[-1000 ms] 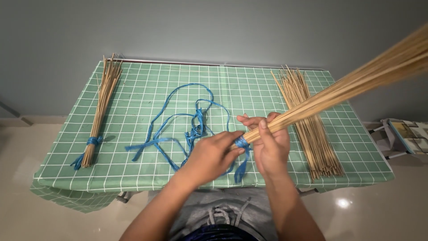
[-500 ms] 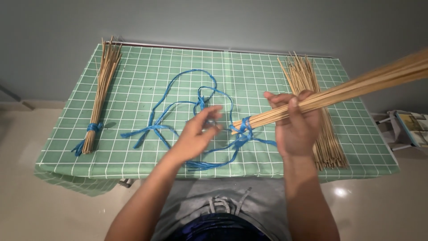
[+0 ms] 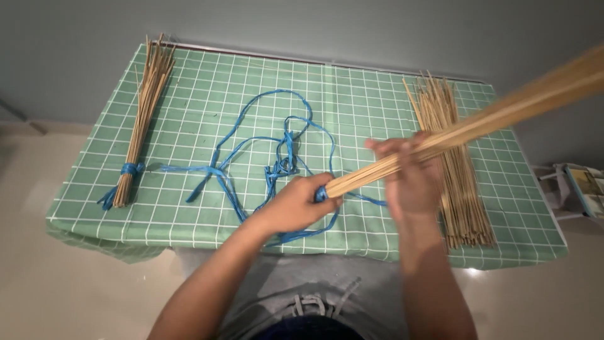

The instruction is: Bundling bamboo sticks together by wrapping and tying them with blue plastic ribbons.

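My left hand (image 3: 299,204) is closed around the tied butt end of a long bundle of thin tan sticks (image 3: 503,110), where a blue ribbon wrap (image 3: 321,194) shows at my fingers. My right hand (image 3: 412,179) grips the same bundle a little further up; it is blurred. The bundle slants up and to the right, out of the picture. Loose blue ribbon (image 3: 277,154) lies tangled on the green checked tablecloth (image 3: 189,94) just beyond my left hand.
A finished stick bundle tied with blue ribbon (image 3: 139,119) lies along the table's left side. A loose pile of sticks (image 3: 456,170) lies on the right, under my right hand. A small stand (image 3: 582,189) sits on the floor at the right.
My left hand, open and off the bundle half a second ago, has closed on its tied end. The right hand has kept its grip and tilted the bundle steeper.
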